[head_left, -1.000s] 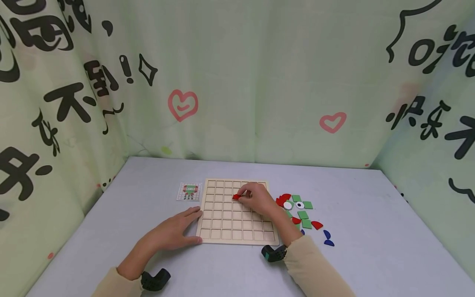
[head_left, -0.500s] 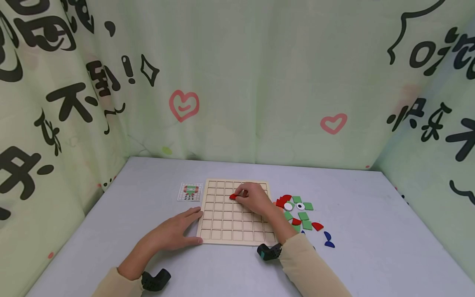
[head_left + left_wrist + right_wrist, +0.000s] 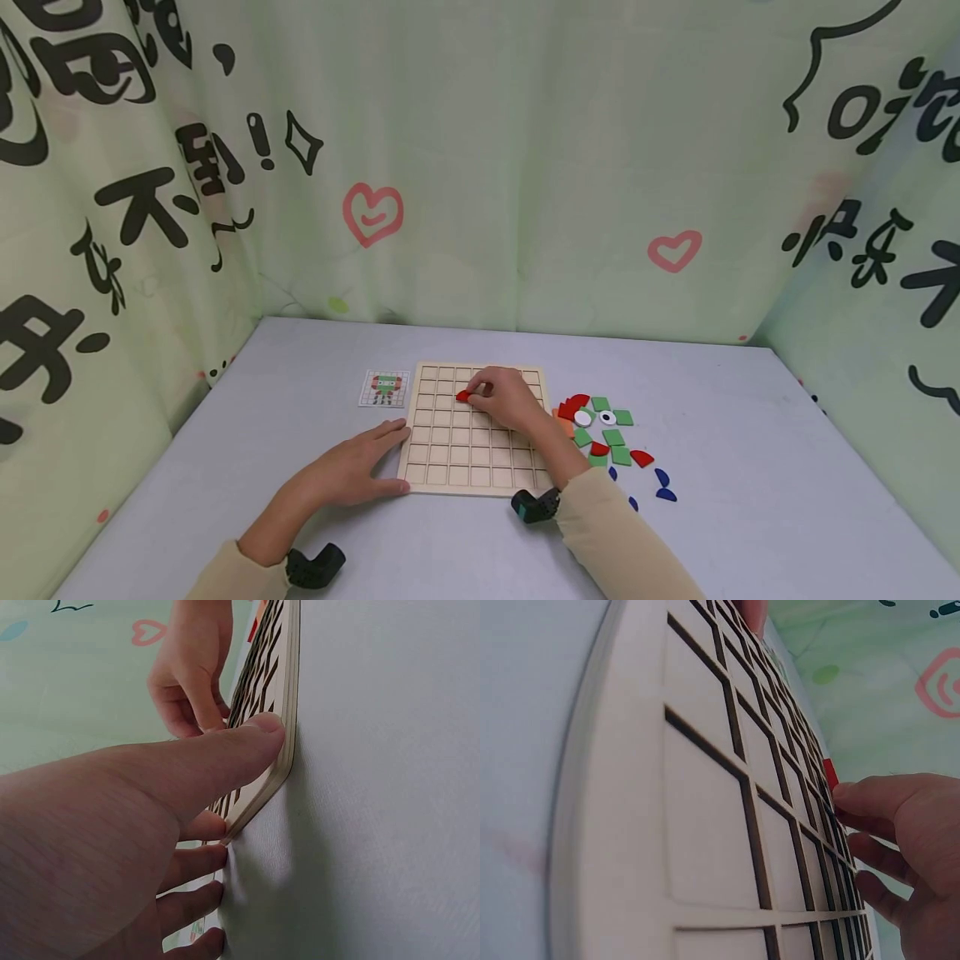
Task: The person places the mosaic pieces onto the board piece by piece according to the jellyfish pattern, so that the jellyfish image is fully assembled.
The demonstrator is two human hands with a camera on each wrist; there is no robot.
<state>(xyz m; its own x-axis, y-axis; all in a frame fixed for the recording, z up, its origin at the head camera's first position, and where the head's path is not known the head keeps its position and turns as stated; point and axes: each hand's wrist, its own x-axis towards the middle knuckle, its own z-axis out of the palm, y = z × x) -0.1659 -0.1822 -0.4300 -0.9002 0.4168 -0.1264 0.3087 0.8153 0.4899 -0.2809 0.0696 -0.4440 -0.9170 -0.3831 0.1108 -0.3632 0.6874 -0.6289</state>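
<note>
A wooden grid board [image 3: 450,454] lies flat on the white table. My right hand [image 3: 510,400] is over its upper half, pinching a red rounded piece [image 3: 462,396] between thumb and fingertips. In the right wrist view the red piece [image 3: 830,774] shows just past the thumb, close to the grid. My left hand [image 3: 348,467] rests along the board's left edge with fingers spread. Its thumb [image 3: 262,731] lies on the board's rim in the left wrist view, while the other fingers reach along the side edge.
Left of the board lies a small pattern card [image 3: 385,388] with a robot-like figure. To its right are scattered green squares [image 3: 620,455], red pieces [image 3: 642,458], white eye discs [image 3: 607,417], blue half-rounds [image 3: 666,494] and an orange piece [image 3: 565,425]. Printed curtains surround the table.
My right hand has slid a little to the left over the board, carrying the red piece with it. The left hand stays in place at the board's edge.
</note>
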